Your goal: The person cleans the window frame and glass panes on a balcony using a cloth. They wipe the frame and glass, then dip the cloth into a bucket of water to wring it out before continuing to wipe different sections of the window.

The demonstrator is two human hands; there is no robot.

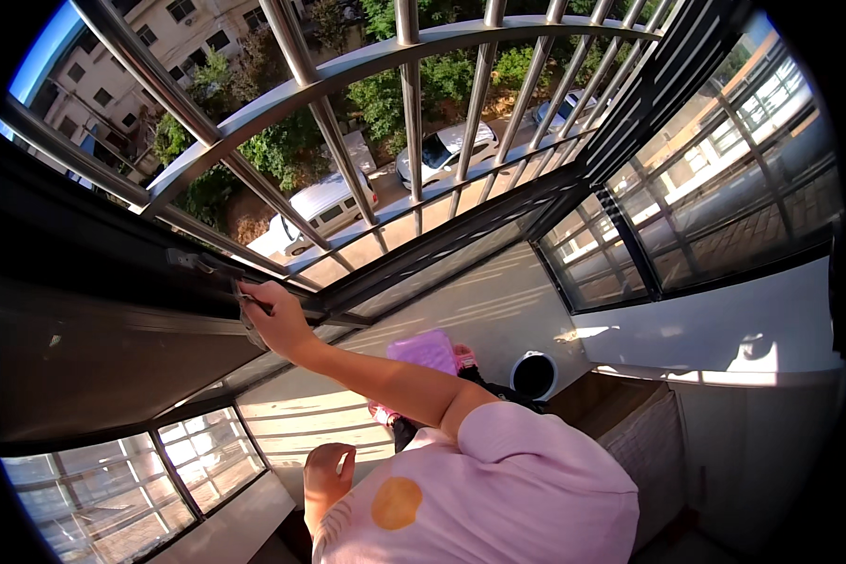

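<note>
My right arm reaches across to the upper left, where my right hand (277, 320) is closed at the dark window frame (179, 291). A small greyish, crumpled-looking thing (251, 324) shows at its fingers; its kind is too small to tell. Just beyond the fingertips sits a metal fitting (190, 260) on the frame. Lower down, in front of the pink shirt, my left hand (327, 475) hangs in the air. Its fingers are loosely bent with a gap at the thumb, and nothing shows in it.
Metal security bars (409, 113) curve outside the opening, with parked vehicles (324, 211) far below. Near my feet are a purple item (421, 352) and a white-rimmed bucket (534, 376) with a dark inside. Window panes (705, 188) stand at the right, others (197, 461) at lower left.
</note>
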